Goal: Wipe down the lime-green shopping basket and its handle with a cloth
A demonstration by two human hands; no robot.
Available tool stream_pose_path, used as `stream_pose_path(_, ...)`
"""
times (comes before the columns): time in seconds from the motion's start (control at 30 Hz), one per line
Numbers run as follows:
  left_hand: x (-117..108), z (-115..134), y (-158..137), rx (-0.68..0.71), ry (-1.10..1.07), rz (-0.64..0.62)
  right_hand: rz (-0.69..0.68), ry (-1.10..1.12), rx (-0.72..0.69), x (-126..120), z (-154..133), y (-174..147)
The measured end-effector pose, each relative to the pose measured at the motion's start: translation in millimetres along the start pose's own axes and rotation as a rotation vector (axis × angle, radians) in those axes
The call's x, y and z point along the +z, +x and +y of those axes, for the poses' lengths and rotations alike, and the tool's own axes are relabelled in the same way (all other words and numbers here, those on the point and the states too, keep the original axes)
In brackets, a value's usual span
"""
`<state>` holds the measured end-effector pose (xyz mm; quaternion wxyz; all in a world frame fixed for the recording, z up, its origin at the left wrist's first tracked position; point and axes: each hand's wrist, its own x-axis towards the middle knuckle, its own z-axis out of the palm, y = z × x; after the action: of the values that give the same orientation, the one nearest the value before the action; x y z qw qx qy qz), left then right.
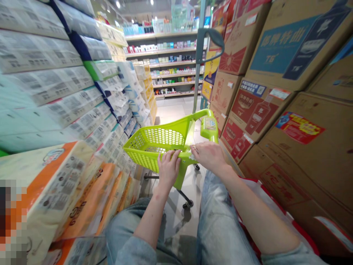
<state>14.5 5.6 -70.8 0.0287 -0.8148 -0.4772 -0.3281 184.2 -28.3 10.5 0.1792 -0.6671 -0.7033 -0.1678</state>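
A lime-green shopping cart (154, 158) with a perforated plastic basket stands right in front of my knees, turned sideways. My left hand (169, 165) is closed over the basket's near rim, fingers bent down inside it. Just to its right, my right hand (208, 154) presses on the frame below the cart's handle (208, 125), its fingers curled together. A whitish bit shows under those fingertips, too small to make out. A grey pole with a looped grip (211, 46) rises behind the cart.
Wrapped paper packs (55, 84) are stacked high on the left, with orange-and-cream packs (82, 198) close by my left knee. Cardboard cartons (275, 55) form a wall on the right. Shelves of small goods (176, 60) stand at the aisle's far end.
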Motion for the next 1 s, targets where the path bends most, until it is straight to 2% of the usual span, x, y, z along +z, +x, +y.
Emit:
stream_pose_path(0.1,-0.6,2.2,-0.3,0.004,0.012,0.002,0.004,-0.034,0.024,3.7,-6.4,-0.5)
stream_pose_path(0.3,-3.1,6.6,-1.5,0.001,0.011,-0.001,0.21,-0.087,-0.013,18.6,-16.4,-13.8)
stream_pose_path(0.4,-1.8,9.6,-1.1,-0.003,0.016,-0.004,0.254,-0.124,-0.04,25.5,-23.2,-19.4)
stream_pose_path(0.53,0.4,12.1,1.2,-0.004,0.027,0.011,0.224,-0.119,-0.057,32.1,-28.1,-17.4)
stream_pose_path(0.77,3.1,13.0,4.2,0.018,0.013,0.006,0.125,-0.123,0.021,33.7,-27.1,-0.6)
stream_pose_path(1.0,4.1,12.8,4.1,0.022,-0.052,0.017,0.152,-0.118,-0.023,38.0,-29.2,-6.3)
